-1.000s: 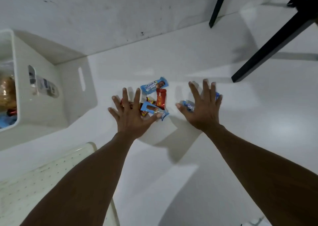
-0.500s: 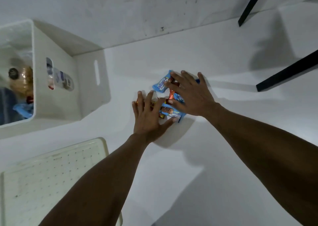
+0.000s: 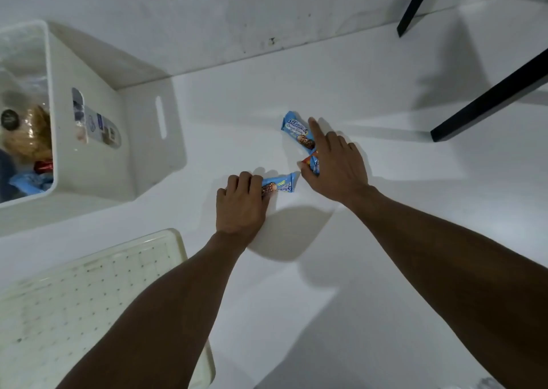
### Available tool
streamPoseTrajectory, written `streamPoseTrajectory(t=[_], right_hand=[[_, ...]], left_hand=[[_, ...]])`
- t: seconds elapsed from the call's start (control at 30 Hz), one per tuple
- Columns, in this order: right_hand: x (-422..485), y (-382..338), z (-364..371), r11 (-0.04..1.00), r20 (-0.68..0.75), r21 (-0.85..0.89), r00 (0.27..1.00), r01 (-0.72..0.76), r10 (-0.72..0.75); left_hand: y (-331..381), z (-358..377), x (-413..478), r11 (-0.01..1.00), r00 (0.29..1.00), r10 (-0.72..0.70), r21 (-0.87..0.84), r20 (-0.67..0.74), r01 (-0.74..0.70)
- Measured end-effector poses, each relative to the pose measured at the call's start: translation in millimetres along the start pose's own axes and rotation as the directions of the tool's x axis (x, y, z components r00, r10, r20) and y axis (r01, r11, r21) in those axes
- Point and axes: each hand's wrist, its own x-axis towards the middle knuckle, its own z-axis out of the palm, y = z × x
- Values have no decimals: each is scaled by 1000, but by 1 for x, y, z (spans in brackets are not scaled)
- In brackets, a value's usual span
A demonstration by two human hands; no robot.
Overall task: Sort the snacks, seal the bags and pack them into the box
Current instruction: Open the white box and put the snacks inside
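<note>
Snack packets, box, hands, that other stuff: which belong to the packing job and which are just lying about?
Job: blue packets, red-orange packet, white box, left hand, right hand.
Lying about: perforated lid, black legs.

Glossy foil-like snack wrappers (image 3: 297,132), smooth white plastic box (image 3: 89,139), matt white floor (image 3: 326,299)

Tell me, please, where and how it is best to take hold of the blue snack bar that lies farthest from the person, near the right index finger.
Pinch the blue snack bar across its narrow width near its far-left end, coming from above. It lies flat on the white surface, and that end is clear, while the right hand covers its near end. Probably a thumb-and-finger pinch is enough.
</note>
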Motion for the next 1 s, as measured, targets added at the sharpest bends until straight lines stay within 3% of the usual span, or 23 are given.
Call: streamPoseTrajectory(t=[0.13, 0.3, 0.4, 0.67, 0.83, 0.9, 1.0], right_hand=[[10, -10, 3, 994, -7, -1, 994, -112, 112], [17, -27, 1, 974, 33, 29, 974, -223, 222], [5, -44, -2, 970, 25, 109, 976, -219, 217], [36, -141, -66, 934, -69, 342, 989, -100, 132], [96, -245, -136, 897, -155, 441, 986, 18, 56], [109, -286, -150, 884, -148, 465, 989, 46, 26], [118, -361, -151, 858, -63, 513, 998, 31, 2]], left_hand=[[-9, -8, 0, 999, 999, 0, -33, 34, 1], [-10, -24, -7, 959, 966, -203, -169, 159, 229], [-19, -34, -14, 941, 963, -221, -226, 156, 252], [-68, -125, -3, 963, 984, -166, -223, -64, 148], [-153, -225, 10, 961, 942, -216, -226, -255, 159], [-194, -248, 4, 952, 925, -262, -230, -275, 201], [-263, -268, -21, 913, 911, -363, -268, -197, 307]])
